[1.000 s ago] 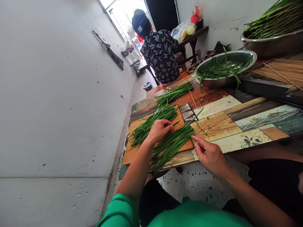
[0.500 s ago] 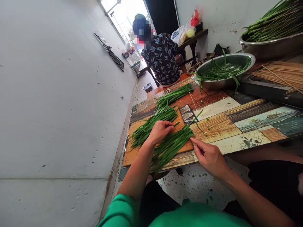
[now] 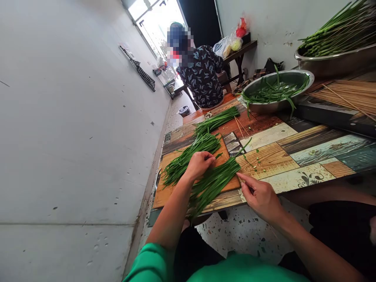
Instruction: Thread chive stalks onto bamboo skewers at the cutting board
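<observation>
My left hand [image 3: 199, 164] is closed above a wooden cutting board [image 3: 167, 197]. Its fingertips pinch together where a short green end of a garlic chive shows. Just below lies a flat row of garlic chives [image 3: 217, 178], cut ends to the right and leaves hanging past the table's near edge. At the lower right corner of those ends, my right hand [image 3: 261, 196] pinches thumb and forefinger on what looks like a thin bamboo skewer, mostly hidden by the hand. A second pile of garlic chives [image 3: 192, 156] rests on the board behind my left wrist.
Another chive bundle [image 3: 219, 119] lies farther back, near two loose skewers [image 3: 239, 127]. To the right stand a metal bowl of chives [image 3: 276, 92], a basin of green stalks on sticks [image 3: 335, 58] and many bamboo skewers [image 3: 349, 94]. A person [image 3: 201, 76] sits beyond the table.
The view has shifted slightly. Both hands keep nearly the same place and the same pinch, and the chives lie as before.
</observation>
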Demonstrator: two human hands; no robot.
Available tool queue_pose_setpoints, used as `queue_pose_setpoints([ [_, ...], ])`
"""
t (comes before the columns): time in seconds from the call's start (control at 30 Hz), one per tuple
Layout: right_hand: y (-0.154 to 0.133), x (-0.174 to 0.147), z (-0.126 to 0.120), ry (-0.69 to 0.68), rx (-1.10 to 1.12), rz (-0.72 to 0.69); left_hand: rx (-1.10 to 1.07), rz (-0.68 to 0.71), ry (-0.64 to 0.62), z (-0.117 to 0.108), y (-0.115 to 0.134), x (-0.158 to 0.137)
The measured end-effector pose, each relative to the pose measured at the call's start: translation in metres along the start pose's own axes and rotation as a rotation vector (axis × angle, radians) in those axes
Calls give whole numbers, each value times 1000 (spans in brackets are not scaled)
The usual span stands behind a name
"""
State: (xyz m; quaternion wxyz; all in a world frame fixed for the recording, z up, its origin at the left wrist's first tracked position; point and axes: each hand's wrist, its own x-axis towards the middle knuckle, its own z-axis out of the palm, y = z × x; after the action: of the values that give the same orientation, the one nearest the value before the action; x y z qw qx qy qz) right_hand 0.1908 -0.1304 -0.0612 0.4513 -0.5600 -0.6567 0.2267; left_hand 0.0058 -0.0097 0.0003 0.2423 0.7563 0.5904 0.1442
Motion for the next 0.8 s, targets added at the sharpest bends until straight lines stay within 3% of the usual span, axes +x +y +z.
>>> queue_pose_setpoints([
  [0.17,1,0,0,-44,26,-33,-100,-21,24,4,0,4],
  [0.6,1,1,-1,-60,26,-36,-101,-18,50,7,-4,10],
  [0.8,2,1,1,-40,18,-35,-255,-92,-64,4,-6,9],
])
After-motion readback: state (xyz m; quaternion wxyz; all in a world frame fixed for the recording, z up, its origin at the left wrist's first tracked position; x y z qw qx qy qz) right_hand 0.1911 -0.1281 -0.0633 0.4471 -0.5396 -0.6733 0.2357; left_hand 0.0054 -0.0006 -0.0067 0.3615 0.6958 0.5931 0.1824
